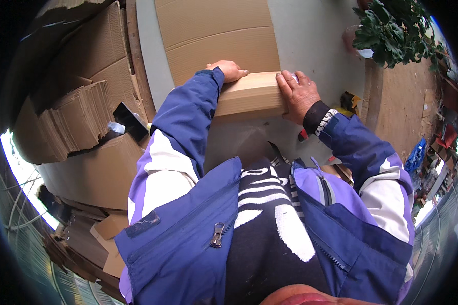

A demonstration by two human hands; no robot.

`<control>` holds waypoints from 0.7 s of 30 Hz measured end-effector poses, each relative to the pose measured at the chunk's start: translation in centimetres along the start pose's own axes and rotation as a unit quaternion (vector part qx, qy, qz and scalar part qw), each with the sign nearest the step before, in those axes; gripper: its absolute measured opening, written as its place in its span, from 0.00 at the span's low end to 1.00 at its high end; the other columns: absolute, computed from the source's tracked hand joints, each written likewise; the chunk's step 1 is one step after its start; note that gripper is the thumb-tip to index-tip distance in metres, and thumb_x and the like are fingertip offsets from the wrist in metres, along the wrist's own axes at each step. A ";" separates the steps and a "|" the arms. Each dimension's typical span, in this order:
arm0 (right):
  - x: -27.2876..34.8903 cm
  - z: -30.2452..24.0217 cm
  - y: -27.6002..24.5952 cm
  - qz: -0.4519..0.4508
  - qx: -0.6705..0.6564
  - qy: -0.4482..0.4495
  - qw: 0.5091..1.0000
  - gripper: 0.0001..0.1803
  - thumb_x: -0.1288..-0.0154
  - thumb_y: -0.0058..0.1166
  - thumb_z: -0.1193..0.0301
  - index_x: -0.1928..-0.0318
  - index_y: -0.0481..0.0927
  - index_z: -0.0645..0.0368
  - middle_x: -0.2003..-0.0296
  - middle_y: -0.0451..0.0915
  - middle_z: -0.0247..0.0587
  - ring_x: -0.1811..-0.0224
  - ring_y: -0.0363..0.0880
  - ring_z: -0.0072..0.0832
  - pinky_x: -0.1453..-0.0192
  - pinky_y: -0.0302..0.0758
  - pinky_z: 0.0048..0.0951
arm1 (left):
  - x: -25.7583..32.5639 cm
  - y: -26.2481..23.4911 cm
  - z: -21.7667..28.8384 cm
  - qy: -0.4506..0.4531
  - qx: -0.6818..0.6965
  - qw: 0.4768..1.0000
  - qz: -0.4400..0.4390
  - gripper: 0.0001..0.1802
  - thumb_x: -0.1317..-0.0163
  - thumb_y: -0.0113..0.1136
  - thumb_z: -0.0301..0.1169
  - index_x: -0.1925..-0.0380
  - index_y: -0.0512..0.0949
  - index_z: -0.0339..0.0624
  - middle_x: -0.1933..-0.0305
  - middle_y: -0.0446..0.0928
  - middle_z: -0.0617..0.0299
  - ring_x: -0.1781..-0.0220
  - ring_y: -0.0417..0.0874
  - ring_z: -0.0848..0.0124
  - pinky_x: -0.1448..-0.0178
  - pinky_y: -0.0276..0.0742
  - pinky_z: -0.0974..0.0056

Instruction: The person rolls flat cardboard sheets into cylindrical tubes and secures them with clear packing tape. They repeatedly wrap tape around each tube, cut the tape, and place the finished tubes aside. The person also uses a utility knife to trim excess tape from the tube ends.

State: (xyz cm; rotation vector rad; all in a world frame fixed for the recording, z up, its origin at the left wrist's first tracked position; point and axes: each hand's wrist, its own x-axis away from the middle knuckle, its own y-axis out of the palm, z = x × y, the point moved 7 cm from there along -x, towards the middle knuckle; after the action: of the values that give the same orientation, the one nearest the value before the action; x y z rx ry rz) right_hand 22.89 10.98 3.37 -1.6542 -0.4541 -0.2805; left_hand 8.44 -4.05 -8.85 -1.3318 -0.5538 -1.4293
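Cardboard flap [249,94] pressed under both flat hands; left hand [229,70] half hidden.

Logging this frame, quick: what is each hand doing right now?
Left hand: palm down on the folded cardboard piece, fingers over its far edge.
Right hand: pressed flat against the cardboard's right end, not closed around it.

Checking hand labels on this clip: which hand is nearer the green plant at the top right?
Right. The right hand presses the cardboard sheet's right edge, on the side toward the plant; the left hand rests on the sheet's far-left part.
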 end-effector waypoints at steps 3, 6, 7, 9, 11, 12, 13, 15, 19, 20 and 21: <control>-0.3 0.0 -0.3 -0.010 -0.003 0.002 1.000 0.62 0.64 0.78 0.59 0.26 0.59 0.53 0.29 0.63 0.43 0.30 0.64 0.54 0.37 0.71 0.59 | -0.1 0.2 0.1 0.004 0.034 0.999 0.022 0.28 0.26 0.45 0.59 0.36 0.79 0.63 0.31 0.77 0.66 0.25 0.71 0.58 0.22 0.51 0.34; -0.6 0.0 -0.3 -0.031 0.005 0.004 0.999 0.61 0.63 0.78 0.59 0.26 0.59 0.53 0.29 0.64 0.44 0.30 0.64 0.55 0.37 0.72 0.59 | -0.2 1.0 -0.2 0.023 0.088 0.994 0.055 0.24 0.26 0.50 0.54 0.38 0.80 0.61 0.35 0.80 0.65 0.29 0.75 0.59 0.26 0.57 0.35; -0.8 0.0 -0.5 -0.028 0.001 0.004 1.000 0.61 0.63 0.78 0.59 0.26 0.60 0.53 0.29 0.64 0.44 0.30 0.64 0.55 0.37 0.72 0.58 | -0.2 1.1 -0.5 0.027 0.106 0.992 0.069 0.22 0.27 0.51 0.53 0.39 0.80 0.60 0.37 0.82 0.65 0.31 0.77 0.59 0.28 0.59 0.36; -1.1 0.2 -0.5 -0.047 0.004 0.007 0.999 0.60 0.62 0.78 0.59 0.26 0.60 0.53 0.30 0.65 0.44 0.29 0.64 0.54 0.36 0.72 0.57 | -0.3 0.8 -0.5 0.071 0.144 0.982 0.102 0.19 0.29 0.56 0.47 0.44 0.82 0.53 0.44 0.85 0.58 0.39 0.82 0.58 0.35 0.71 0.47; -1.6 0.4 -0.8 -0.062 -0.013 0.004 0.998 0.60 0.62 0.78 0.59 0.27 0.60 0.53 0.31 0.66 0.44 0.30 0.65 0.54 0.35 0.73 0.56 | -0.4 0.2 -0.5 0.090 0.163 0.975 0.122 0.17 0.30 0.59 0.42 0.46 0.83 0.49 0.49 0.86 0.54 0.45 0.86 0.57 0.39 0.78 0.54; -1.8 0.5 -1.0 -0.065 -0.015 0.001 0.998 0.60 0.62 0.78 0.59 0.27 0.60 0.53 0.31 0.66 0.44 0.30 0.66 0.54 0.35 0.73 0.56 | -0.4 0.0 -0.4 0.088 0.164 0.975 0.123 0.17 0.30 0.59 0.40 0.46 0.83 0.48 0.50 0.86 0.53 0.46 0.86 0.56 0.41 0.78 0.56; -2.1 0.6 -1.2 -0.065 -0.021 -0.003 0.998 0.60 0.63 0.79 0.59 0.27 0.61 0.54 0.31 0.67 0.43 0.31 0.67 0.54 0.35 0.74 0.55 | -0.2 -0.1 -0.2 0.082 0.164 0.975 0.122 0.17 0.31 0.60 0.39 0.46 0.83 0.48 0.51 0.87 0.52 0.47 0.86 0.56 0.42 0.79 0.58; -2.5 0.7 -1.4 -0.090 -0.027 -0.010 0.996 0.61 0.65 0.80 0.59 0.27 0.61 0.54 0.32 0.68 0.43 0.33 0.69 0.53 0.36 0.75 0.54 | 1.2 -0.7 1.6 0.121 0.061 0.975 0.175 0.18 0.32 0.60 0.42 0.47 0.84 0.48 0.48 0.86 0.52 0.44 0.84 0.53 0.39 0.78 0.56; -3.7 1.3 -1.6 -0.131 -0.065 -0.012 0.989 0.65 0.72 0.83 0.57 0.28 0.63 0.55 0.32 0.68 0.43 0.33 0.70 0.52 0.38 0.79 0.51 | 5.4 0.1 6.1 0.168 0.017 0.961 0.220 0.46 0.48 0.70 0.61 0.39 0.78 0.35 0.45 0.83 0.46 0.38 0.80 0.51 0.33 0.76 0.53; -4.2 1.5 -1.7 -0.138 -0.069 -0.016 0.988 0.65 0.72 0.84 0.57 0.28 0.63 0.55 0.32 0.69 0.42 0.34 0.71 0.52 0.39 0.80 0.51 | 6.9 0.1 7.5 0.195 -0.032 0.944 0.265 0.62 0.61 0.76 0.65 0.34 0.70 0.28 0.43 0.80 0.42 0.37 0.79 0.51 0.33 0.75 0.52; -4.8 1.7 -1.9 -0.144 -0.069 -0.023 0.987 0.65 0.73 0.84 0.56 0.29 0.64 0.55 0.33 0.70 0.42 0.35 0.72 0.51 0.40 0.81 0.51 | 7.3 -0.5 8.1 0.201 -0.046 0.942 0.265 0.62 0.61 0.77 0.64 0.34 0.69 0.30 0.42 0.80 0.43 0.37 0.79 0.50 0.33 0.75 0.52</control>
State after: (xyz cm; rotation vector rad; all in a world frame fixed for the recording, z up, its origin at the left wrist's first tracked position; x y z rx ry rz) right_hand 17.65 12.21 2.76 -1.7306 -0.7236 -0.4975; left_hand 12.68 0.44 0.19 -1.1021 0.1419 -1.2286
